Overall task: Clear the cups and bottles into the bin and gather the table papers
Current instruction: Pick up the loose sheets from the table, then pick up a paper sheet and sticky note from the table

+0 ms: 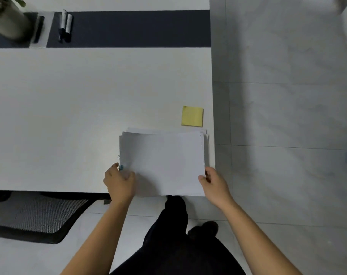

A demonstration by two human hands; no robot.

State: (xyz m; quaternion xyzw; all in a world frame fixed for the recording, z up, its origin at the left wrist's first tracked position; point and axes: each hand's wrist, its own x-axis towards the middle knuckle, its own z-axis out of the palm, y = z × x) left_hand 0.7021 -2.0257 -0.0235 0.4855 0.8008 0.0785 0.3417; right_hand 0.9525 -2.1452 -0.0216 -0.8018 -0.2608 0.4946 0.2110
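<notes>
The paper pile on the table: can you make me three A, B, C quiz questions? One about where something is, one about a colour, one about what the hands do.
1. Where is the sticky note?
A. On a shelf.
B. On the table, just beyond the paper stack.
C. Stuck on a wall.

2. What colour is the sticky note?
A. Blue.
B. Pink.
C. Yellow.

3. What are the left hand and right hand doing?
A. Each holds a near corner of the paper stack.
B. Both hang empty.
C. Each holds a cup.

Answers:
1 B: it lies on the tabletop past the stack's far edge.
2 C: its face is yellow.
3 A: fingers curl round both near corners.
</notes>
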